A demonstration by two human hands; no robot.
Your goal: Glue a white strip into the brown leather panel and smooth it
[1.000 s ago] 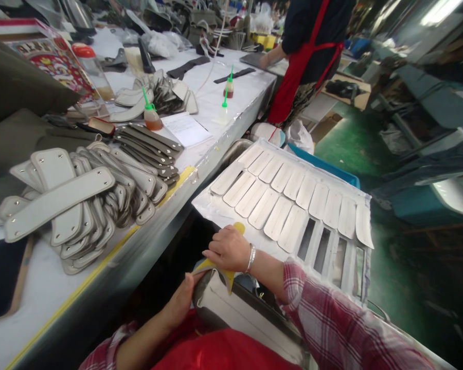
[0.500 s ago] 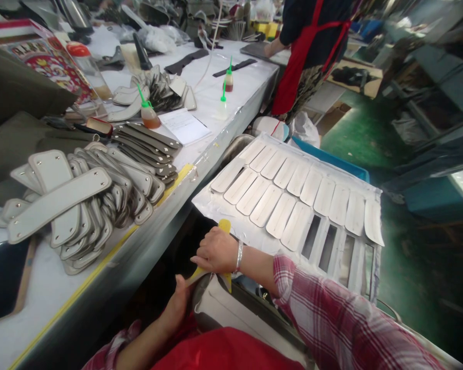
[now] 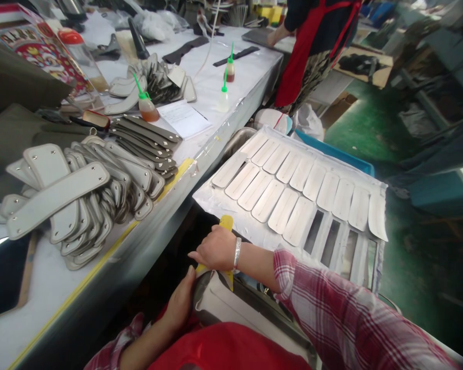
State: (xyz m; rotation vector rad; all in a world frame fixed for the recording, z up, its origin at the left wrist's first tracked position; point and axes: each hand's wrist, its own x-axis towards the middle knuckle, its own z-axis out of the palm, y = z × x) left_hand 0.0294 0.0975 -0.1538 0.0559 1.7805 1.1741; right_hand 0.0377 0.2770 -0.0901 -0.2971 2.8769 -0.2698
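My right hand [image 3: 215, 250] is closed around a yellow tool [image 3: 226, 222]. Its rounded end sticks out above the fist and a narrow part shows below; its kind is hidden by my fingers. Under that fist, in front of my red apron, lies a grey leather piece [image 3: 227, 304] with a pale inner face and dark edge. My left hand [image 3: 180, 299] wraps the left end of this piece, thumb up beside the right hand; its other fingers are mostly hidden.
A white-covered board [image 3: 212, 203] with rows of pale rounded strips [image 3: 263, 199] stands at right. On the table, left, are a pile of grey riveted straps [image 3: 57, 201], darker straps [image 3: 146, 139], a dark tablet-like panel [image 3: 7, 275] and green-tipped bottles [image 3: 148, 110]. A person in a red apron [image 3: 299, 61] stands beyond.
My left hand has moved up and right, closer to my right hand and against the grey leather piece. My right hand stays closed on the yellow tool. The view has shifted slightly.
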